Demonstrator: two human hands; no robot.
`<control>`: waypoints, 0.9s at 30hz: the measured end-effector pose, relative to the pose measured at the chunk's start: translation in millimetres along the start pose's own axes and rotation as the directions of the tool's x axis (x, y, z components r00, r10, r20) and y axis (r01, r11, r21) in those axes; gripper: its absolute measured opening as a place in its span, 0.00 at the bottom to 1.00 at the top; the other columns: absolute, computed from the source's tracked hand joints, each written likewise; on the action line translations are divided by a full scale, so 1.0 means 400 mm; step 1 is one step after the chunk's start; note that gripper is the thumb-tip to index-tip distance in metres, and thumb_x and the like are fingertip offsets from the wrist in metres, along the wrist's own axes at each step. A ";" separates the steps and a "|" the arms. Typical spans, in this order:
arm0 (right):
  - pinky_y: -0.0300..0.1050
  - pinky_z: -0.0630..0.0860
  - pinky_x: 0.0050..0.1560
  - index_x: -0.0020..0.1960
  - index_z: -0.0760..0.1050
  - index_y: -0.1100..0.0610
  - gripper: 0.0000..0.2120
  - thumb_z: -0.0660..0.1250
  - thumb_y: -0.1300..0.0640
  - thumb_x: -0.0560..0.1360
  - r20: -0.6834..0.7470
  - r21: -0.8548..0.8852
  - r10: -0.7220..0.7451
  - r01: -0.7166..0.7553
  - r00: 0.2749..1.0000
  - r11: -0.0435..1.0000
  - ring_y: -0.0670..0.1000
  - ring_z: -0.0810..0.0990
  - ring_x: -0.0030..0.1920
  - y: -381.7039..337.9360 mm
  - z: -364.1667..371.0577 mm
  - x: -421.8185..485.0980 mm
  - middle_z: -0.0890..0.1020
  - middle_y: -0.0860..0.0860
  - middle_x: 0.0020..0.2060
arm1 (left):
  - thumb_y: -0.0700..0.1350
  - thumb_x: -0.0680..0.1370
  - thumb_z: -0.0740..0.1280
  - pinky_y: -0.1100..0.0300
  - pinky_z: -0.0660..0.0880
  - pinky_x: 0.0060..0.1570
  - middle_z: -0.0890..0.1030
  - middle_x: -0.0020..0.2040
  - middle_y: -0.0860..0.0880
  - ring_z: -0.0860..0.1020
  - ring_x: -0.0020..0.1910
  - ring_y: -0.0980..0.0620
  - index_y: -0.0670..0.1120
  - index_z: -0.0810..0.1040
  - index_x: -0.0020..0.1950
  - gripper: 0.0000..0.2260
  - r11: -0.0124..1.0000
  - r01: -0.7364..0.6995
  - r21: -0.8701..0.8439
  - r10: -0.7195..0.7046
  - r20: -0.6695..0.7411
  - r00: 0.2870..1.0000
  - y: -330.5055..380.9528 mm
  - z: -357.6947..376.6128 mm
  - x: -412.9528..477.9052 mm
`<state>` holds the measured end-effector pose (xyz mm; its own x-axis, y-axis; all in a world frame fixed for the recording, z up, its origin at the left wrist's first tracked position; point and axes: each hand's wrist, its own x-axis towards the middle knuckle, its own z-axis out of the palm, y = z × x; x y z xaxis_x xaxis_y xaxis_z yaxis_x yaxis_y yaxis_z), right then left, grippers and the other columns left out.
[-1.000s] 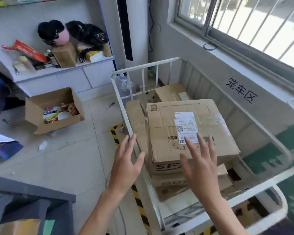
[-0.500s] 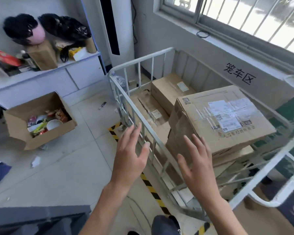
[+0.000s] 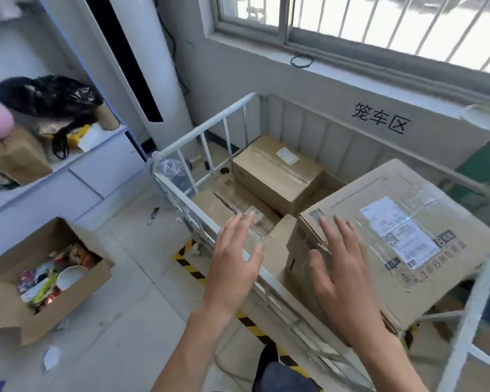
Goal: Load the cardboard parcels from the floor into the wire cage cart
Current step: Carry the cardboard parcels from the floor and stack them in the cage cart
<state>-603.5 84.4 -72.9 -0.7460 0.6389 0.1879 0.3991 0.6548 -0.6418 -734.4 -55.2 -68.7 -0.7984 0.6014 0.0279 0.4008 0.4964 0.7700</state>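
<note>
Cardboard parcels [image 3: 277, 171] lie in the wire cage cart [image 3: 204, 131], the largest parcel [image 3: 402, 233] uppermost. Left hand [image 3: 232, 267] and right hand [image 3: 343, 287] hover near it, each grip apart, empty.

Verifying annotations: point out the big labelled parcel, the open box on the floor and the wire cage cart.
big labelled parcel [image 3: 393, 230], head view, on its white shipping label.
open box [image 3: 68, 304], head view, on its front wall.
wire cage cart [image 3: 207, 124], head view, on its top rail.
</note>
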 end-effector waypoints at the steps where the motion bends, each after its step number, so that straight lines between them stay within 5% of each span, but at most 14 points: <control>1: 0.48 0.50 0.75 0.78 0.60 0.46 0.27 0.61 0.53 0.80 -0.025 -0.005 0.016 -0.016 1.000 1.000 0.52 0.53 0.79 -0.007 -0.002 0.024 0.61 0.50 0.78 | 0.47 0.81 0.65 0.61 0.56 0.75 0.61 0.76 0.60 0.56 0.76 0.64 0.62 0.59 0.77 0.27 1.000 0.002 -0.010 -0.002 -0.003 1.000 0.002 -0.004 0.036; 8: 0.47 0.51 0.74 0.77 0.63 0.47 0.26 0.63 0.55 0.80 -0.180 -0.012 0.220 -0.225 0.959 0.974 0.53 0.56 0.78 0.001 -0.013 0.135 0.63 0.52 0.77 | 0.48 0.80 0.67 0.53 0.62 0.75 0.64 0.76 0.59 0.60 0.75 0.61 0.59 0.63 0.77 0.27 0.992 -0.093 -0.080 0.107 0.184 0.977 0.031 0.019 0.287; 13: 0.53 0.53 0.76 0.77 0.63 0.49 0.27 0.65 0.53 0.79 -0.294 -0.006 0.435 -0.457 0.851 0.889 0.52 0.53 0.79 -0.008 0.034 0.159 0.60 0.51 0.78 | 0.56 0.78 0.68 0.52 0.63 0.74 0.66 0.75 0.58 0.61 0.75 0.60 0.59 0.63 0.76 0.28 0.963 -0.235 -0.134 0.270 0.417 0.868 0.018 0.083 0.451; 18: 0.53 0.52 0.76 0.78 0.58 0.43 0.28 0.54 0.42 0.79 -0.466 0.033 0.603 -0.668 0.648 0.744 0.48 0.52 0.79 -0.083 0.085 0.160 0.57 0.46 0.79 | 0.65 0.76 0.65 0.55 0.58 0.76 0.63 0.77 0.57 0.57 0.76 0.61 0.60 0.60 0.78 0.32 0.916 -0.342 -0.211 0.396 0.620 0.678 0.002 0.099 0.591; 22: 0.52 0.52 0.77 0.79 0.58 0.43 0.30 0.54 0.42 0.78 -0.540 0.148 0.713 -0.784 0.447 0.603 0.45 0.51 0.79 -0.141 0.114 0.145 0.56 0.43 0.79 | 0.66 0.77 0.62 0.48 0.61 0.75 0.63 0.78 0.56 0.59 0.77 0.58 0.57 0.59 0.79 0.32 0.886 -0.394 -0.243 0.437 0.723 0.535 0.003 0.123 0.652; 27: 0.48 0.51 0.74 0.79 0.57 0.44 0.31 0.54 0.41 0.77 -0.597 0.182 0.748 -0.859 0.289 0.478 0.44 0.51 0.78 -0.156 0.087 0.099 0.56 0.44 0.79 | 0.70 0.75 0.60 0.50 0.58 0.76 0.59 0.79 0.56 0.56 0.78 0.58 0.55 0.54 0.80 0.39 0.874 -0.347 -0.341 0.460 0.812 0.360 0.055 0.148 0.631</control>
<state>-676.7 54.7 -51.2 0.4010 0.9159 0.0177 0.7346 -0.3100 -0.6035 -900.5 144.5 -82.6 0.2614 0.9530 -0.1532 0.4739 0.0116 0.8805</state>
